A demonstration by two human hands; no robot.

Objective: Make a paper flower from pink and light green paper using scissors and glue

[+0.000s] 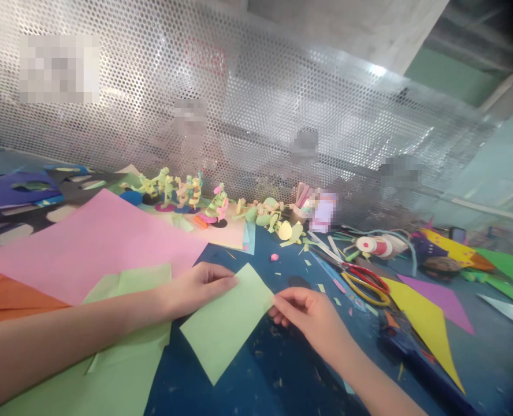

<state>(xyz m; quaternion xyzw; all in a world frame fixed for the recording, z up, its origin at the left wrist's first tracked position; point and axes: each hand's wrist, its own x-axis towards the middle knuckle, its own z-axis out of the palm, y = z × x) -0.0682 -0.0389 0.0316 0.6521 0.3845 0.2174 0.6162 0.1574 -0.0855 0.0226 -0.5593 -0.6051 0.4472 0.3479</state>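
Note:
Between my two hands is a rectangular piece of pale green paper (226, 329), tilted over the dark blue table (187, 375). My left hand (207, 286) pinches its upper left edge with thumb and fingers. At its right corner, my right hand (302, 309) grips it between thumb and curled fingers. Larger sheets of the same green paper (126, 381) lie under my left forearm. Behind them spreads a big pink sheet (100, 242).
Scissors with red and yellow handles (364, 283) lie to the right, near a dark blue tool (421, 358) and yellow paper (425, 323). Small paper figures (187, 193) stand at the back before a perforated metal screen (256, 104). A thread spool (373, 247) lies back right.

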